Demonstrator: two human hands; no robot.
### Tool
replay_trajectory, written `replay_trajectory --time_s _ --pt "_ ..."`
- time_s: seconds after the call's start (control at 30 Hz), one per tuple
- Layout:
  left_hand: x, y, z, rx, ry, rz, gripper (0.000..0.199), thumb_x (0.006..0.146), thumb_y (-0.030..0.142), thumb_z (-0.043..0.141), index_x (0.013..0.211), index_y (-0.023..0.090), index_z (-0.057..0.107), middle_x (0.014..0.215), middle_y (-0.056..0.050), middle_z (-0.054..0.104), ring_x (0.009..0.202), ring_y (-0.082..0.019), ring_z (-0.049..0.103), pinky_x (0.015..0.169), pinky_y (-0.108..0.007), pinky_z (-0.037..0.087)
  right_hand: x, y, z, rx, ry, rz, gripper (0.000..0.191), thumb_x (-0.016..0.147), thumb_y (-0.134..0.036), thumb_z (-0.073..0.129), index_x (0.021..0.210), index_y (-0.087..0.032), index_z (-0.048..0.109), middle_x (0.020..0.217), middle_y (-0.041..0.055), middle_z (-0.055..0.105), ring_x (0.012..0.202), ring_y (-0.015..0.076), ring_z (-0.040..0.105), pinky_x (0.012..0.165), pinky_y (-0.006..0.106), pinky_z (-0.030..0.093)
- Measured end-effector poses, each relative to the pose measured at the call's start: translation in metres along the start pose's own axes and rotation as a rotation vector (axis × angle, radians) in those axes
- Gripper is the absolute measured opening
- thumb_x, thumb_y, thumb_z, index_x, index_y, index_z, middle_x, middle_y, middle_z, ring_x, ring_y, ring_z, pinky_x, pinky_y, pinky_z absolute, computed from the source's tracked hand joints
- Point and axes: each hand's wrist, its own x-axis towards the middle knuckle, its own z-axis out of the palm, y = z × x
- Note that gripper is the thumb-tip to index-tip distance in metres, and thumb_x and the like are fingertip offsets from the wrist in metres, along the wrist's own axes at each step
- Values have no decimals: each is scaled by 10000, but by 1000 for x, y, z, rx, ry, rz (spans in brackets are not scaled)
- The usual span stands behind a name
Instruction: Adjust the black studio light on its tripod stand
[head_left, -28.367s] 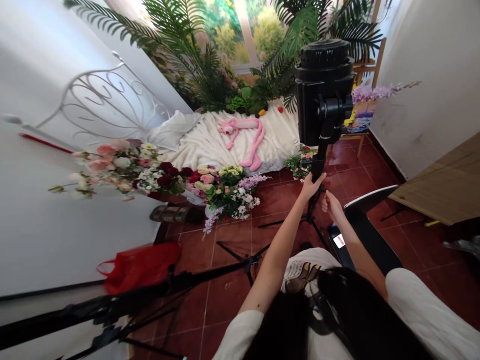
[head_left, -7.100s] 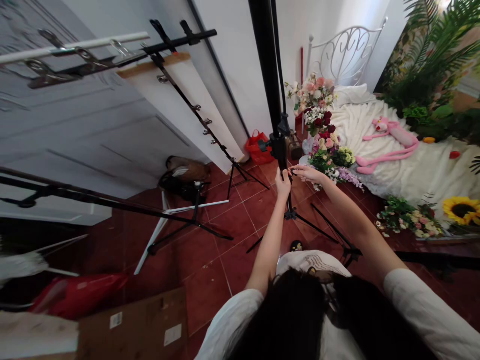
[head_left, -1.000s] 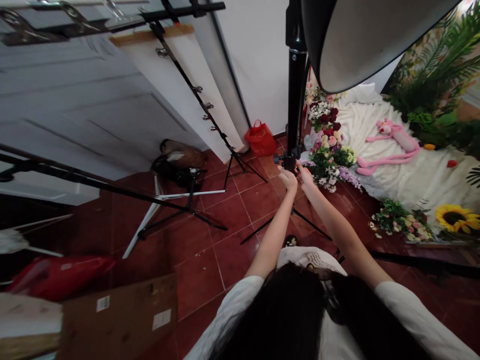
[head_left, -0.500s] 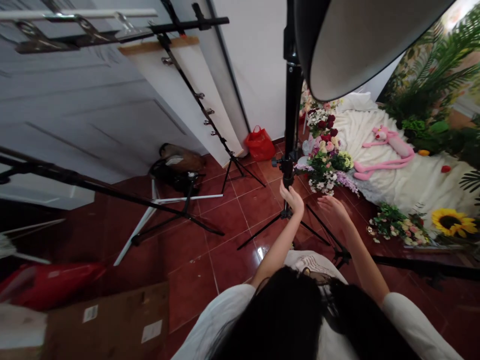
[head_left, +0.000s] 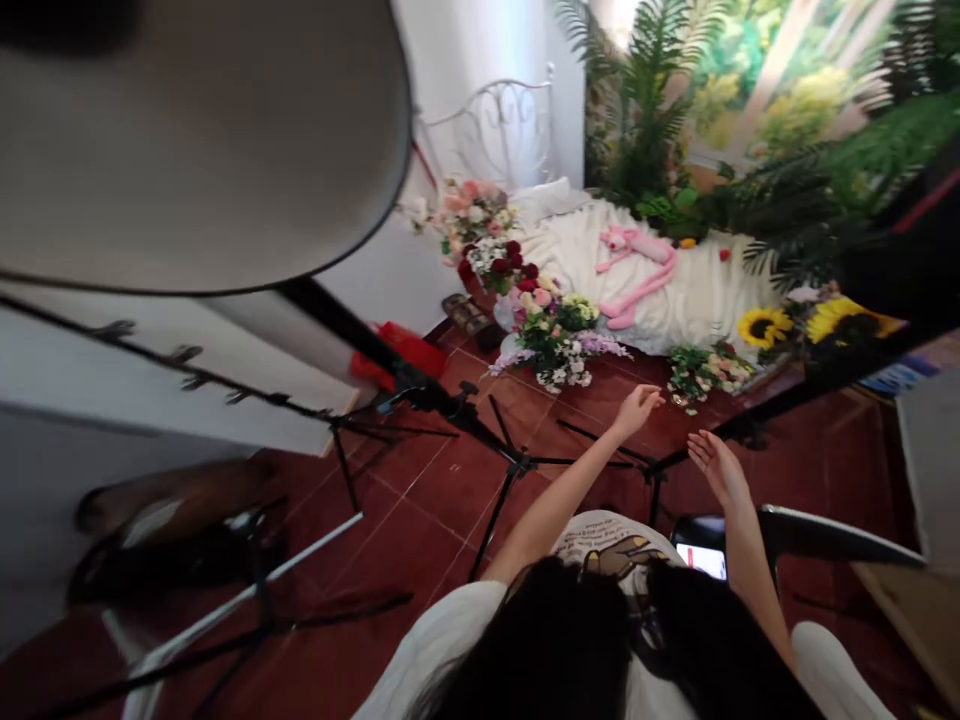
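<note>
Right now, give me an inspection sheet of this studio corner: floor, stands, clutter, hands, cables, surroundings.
Surface: dark red tiled floor, glossy.
Job's things: black light stand tilted, its tripod legs spread on the tiles; big round reflector dish fills the upper left.
Clutter: red bag by the wall, flower bunches, sunflowers, lit phone near the body.
Hands: left hand and right hand both open, in the air, touching nothing.
Cables: nothing seen.
Surroundings: white bedding with a pink plush toy, palm plants, white wall.
</note>
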Motion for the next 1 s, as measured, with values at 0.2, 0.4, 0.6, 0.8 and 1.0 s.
replay_trajectory --time_s 0.2,0.4,0.6,0.8,1.0 --pt "15 32 108 103 -456 145 447 962 506 542 1256 179 617 1364 -128 645 1293 -225 598 1152 -397 425 -30 -13 -31 122 183 -61 159 837 -362 744 931 -239 706 871 23 800 794 140 766 763 243 625" --pt "13 46 169 82 -458 154 512 954 626 504 1186 190 642 1092 -78 705 1138 -211 649 1096 -373 466 -51 -20 -46 206 242 -100 110 882 -351 694 914 -246 704 888 32 797 810 158 762 822 277 614" --pt "18 48 172 145 -492 181 600 917 743 423 960 189 648 782 -30 656 768 -147 621 799 -283 536 -49 -23 -44 302 240 -49 223 941 -471 633 885 -258 668 862 33 780 796 170 750 802 301 609" --pt "18 46 175 155 -449 192 587 910 753 412 844 201 600 756 -32 629 737 -145 594 778 -282 522 -40 -36 -24 482 160 28 367 1015 -516 507 839 -223 641 807 40 756 696 144 706 718 270 580" --pt "19 43 175 146 -456 198 634 877 798 418 864 194 610 767 -26 636 717 -131 573 730 -269 504 -38 -45 -15 460 49 189 425 1008 -526 530 739 -200 573 674 33 694 554 123 614 527 217 493"
